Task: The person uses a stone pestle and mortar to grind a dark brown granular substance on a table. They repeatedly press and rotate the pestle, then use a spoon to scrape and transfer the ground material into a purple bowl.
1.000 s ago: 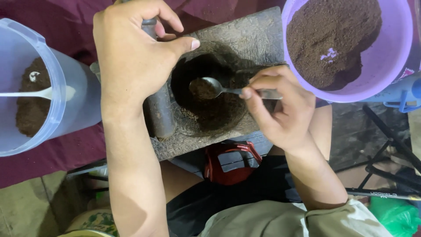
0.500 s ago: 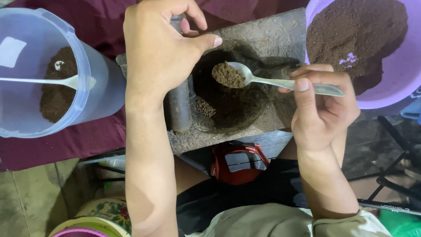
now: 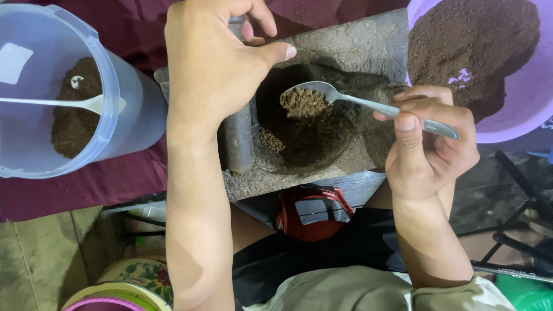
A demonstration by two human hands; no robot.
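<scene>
Before you, a maroon cloth-covered surface (image 3: 86, 190) carries a clear plastic jug (image 3: 57, 92) of brown powder (white spoon inside), a grey stone mortar block (image 3: 357, 52) and, at right, a purple bowl (image 3: 518, 115) of powder.

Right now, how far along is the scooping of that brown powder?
Looks midway. Done: the purple bowl already holds a big heap of powder. In hand: the right hand lifts a loaded metal spoon over the stone mortar; the left hand grips the metal pestle. Left: powder remaining in the mortar's hollow.
</scene>
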